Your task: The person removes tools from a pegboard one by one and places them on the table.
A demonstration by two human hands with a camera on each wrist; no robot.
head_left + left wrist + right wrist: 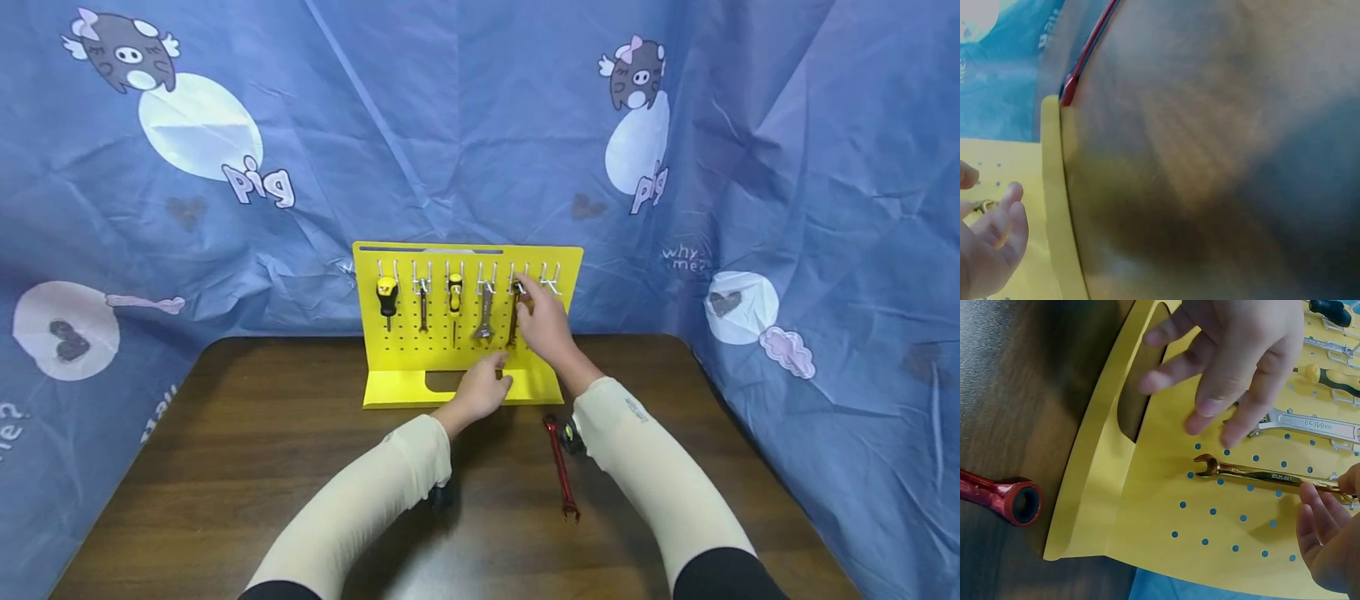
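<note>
The nearer right hand pinches the top of a shiny gold metal wrench, whose long axis runs down the perforated yellow pegboard toward the left hand, which sits lower, fingers loosely spread, holding nothing.

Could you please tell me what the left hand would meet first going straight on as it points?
Probably the yellow pegboard, near the lower end of the gold wrench, though depth is unclear.
</note>
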